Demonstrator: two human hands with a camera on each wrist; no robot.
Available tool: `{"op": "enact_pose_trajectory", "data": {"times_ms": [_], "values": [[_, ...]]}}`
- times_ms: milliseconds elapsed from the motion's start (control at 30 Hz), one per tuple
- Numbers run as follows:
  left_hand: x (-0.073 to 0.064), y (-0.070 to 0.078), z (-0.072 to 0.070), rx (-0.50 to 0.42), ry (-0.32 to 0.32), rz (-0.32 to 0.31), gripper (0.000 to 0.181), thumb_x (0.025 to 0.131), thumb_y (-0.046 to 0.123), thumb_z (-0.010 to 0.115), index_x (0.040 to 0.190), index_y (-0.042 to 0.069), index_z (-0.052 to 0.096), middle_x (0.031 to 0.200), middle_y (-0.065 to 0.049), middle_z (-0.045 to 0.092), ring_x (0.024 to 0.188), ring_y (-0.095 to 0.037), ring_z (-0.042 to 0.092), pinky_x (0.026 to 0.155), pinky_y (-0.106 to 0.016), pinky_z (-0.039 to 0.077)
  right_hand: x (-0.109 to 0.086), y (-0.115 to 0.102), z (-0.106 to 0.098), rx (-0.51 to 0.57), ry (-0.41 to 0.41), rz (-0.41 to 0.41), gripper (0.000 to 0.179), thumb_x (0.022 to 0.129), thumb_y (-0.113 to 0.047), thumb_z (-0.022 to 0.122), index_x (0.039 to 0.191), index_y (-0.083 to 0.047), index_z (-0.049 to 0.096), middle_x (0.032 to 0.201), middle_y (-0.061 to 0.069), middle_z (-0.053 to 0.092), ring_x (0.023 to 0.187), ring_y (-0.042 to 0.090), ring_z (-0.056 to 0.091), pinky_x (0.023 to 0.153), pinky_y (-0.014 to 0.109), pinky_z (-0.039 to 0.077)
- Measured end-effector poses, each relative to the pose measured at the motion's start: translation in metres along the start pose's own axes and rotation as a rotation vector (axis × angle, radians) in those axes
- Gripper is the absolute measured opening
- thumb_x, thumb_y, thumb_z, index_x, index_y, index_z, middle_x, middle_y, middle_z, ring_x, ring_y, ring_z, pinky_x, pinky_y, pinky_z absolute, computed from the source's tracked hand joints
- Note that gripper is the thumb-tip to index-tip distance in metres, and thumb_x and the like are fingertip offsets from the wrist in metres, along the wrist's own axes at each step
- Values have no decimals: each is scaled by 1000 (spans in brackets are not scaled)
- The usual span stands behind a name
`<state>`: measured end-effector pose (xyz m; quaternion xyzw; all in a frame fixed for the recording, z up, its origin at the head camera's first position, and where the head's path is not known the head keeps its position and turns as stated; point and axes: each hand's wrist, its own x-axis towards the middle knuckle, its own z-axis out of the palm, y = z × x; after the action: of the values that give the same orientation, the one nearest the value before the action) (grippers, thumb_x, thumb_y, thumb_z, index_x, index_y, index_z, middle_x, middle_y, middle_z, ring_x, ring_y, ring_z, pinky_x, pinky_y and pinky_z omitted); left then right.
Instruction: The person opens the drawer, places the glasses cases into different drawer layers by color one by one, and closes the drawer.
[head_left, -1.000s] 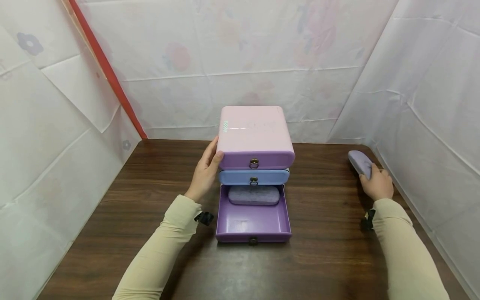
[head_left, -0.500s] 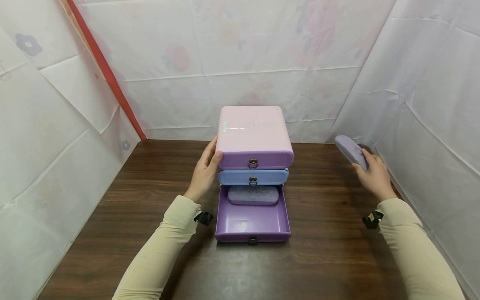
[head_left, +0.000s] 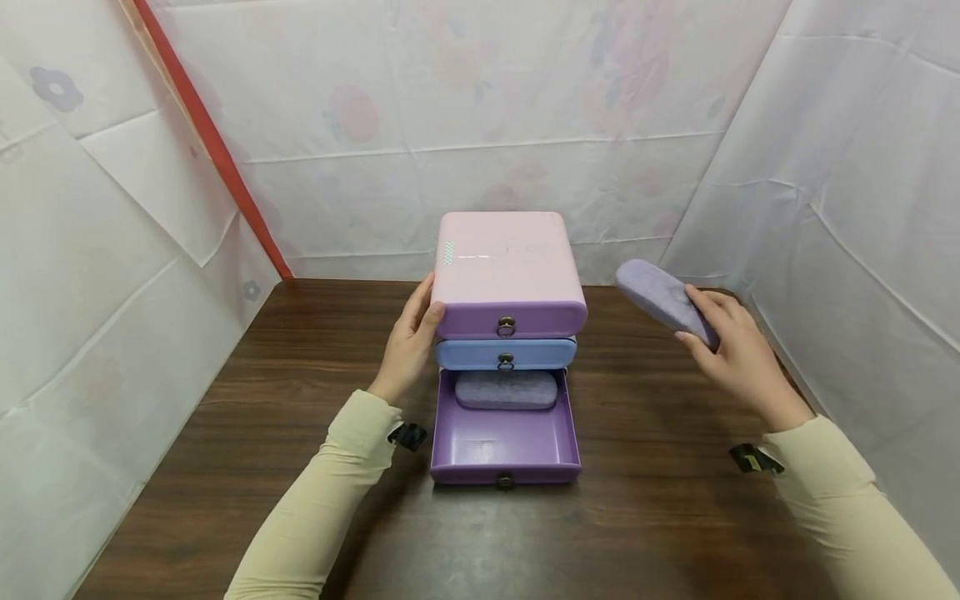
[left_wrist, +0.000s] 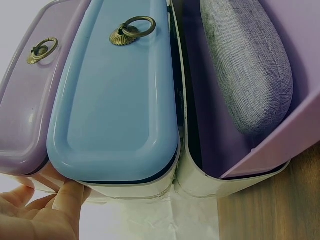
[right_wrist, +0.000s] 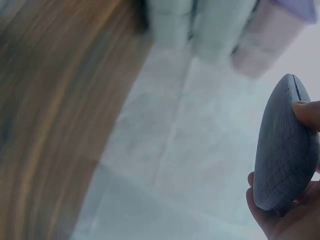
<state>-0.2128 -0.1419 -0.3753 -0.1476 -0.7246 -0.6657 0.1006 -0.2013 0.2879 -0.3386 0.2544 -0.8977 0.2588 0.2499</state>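
My right hand (head_left: 738,350) grips a grey-purple fabric glasses case (head_left: 656,296) at its near end, raised over the right side of the table. In the right wrist view, thumb and fingers lie on either side of that case (right_wrist: 282,150). My left hand (head_left: 407,350) rests against the left side of a small chest of drawers (head_left: 506,258), thumb at the top drawer's front corner, fingers fairly straight. Its lowest drawer (head_left: 495,442) is pulled out, and a second glasses case (head_left: 506,392) lies across the back of it. The purple top drawer (left_wrist: 30,105) and blue middle drawer (left_wrist: 110,95) are closed.
The chest stands toward the back of a dark wooden table (head_left: 637,500). A pale printed cloth (head_left: 360,192) covers the walls behind and on both sides, the right one close to my right arm. A red strip (head_left: 217,150) runs down the back left corner.
My right hand has lifted the glasses case off the table's right side and moved left with it toward the chest. My left hand and the drawers have stayed put.
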Motion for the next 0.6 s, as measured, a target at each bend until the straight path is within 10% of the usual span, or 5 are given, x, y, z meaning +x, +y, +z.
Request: {"op": "enact_pose_trajectory", "data": {"times_ms": [267,600], "values": [[-1,4,0,30,2,-11,52,106,28,44,155,29,27,159,0,33,143,-18,36,119,-42,30,1,-45,-8,48,31,-166,74,79,3,77,146,-5,46,133,25,52,114,37,50,96,30,37],[0,2,0,27,-3,-9,52,106,28,43,155,30,27,159,0,33,143,-19,36,118,-45,31,-1,-88,-2,141,-2,-332,63,99,-47,49,142,0,50,132,22,55,118,27,50,103,12,31]]}}
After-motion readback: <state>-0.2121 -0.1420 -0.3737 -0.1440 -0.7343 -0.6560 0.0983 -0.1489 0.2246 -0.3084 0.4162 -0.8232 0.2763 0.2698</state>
